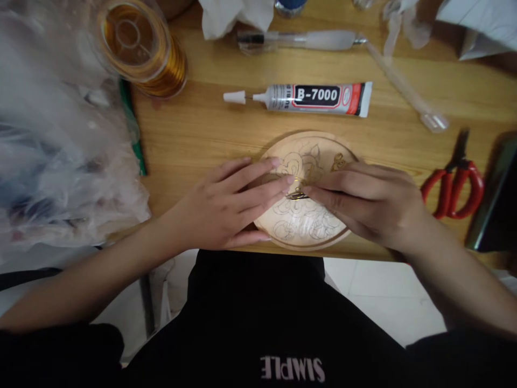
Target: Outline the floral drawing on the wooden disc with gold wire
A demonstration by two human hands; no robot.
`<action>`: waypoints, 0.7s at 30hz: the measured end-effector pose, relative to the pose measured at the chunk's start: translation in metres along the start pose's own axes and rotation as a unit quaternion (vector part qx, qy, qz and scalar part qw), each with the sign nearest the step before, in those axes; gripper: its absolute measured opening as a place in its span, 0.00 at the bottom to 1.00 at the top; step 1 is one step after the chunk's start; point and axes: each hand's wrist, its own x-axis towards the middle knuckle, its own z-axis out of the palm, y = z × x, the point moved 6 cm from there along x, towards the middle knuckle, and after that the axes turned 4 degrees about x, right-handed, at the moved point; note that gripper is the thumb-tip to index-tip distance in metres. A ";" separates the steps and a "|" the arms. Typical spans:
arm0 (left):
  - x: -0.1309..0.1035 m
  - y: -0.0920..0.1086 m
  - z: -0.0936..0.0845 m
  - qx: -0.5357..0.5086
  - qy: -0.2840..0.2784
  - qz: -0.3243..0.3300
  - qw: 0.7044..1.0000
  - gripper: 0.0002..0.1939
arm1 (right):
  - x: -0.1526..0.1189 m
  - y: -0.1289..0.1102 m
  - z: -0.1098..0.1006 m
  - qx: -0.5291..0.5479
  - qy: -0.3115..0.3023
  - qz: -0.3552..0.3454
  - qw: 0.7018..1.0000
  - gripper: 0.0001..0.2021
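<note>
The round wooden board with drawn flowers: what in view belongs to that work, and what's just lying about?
Likely part of the job:
round wooden board
bent golden wire
clear spool of golden wire
silver, black and red B-7000 tube
red-handled pliers

Probably just lying about:
cloudy plastic heap
white-and-clear pen
crumpled white paper

Wooden table [202,124], tiled floor [379,288] (pale, glossy)

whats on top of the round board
Floral outlines and curled gold wire show on the round board. The left hand and right hand cover parts; what lies beneath them is hidden.
</note>
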 end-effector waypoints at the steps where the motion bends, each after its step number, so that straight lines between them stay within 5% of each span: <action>1: 0.000 0.000 0.000 0.006 0.002 0.002 1.000 0.30 | 0.000 0.000 0.000 -0.001 -0.003 0.004 1.000 0.05; 12: -0.001 0.000 0.001 0.012 0.005 0.006 1.000 0.30 | -0.010 0.000 -0.005 -0.023 0.041 -0.065 0.997 0.08; 21: 0.000 0.003 -0.002 0.022 0.000 0.025 0.999 0.28 | -0.036 -0.012 -0.009 -0.067 0.112 0.070 0.989 0.09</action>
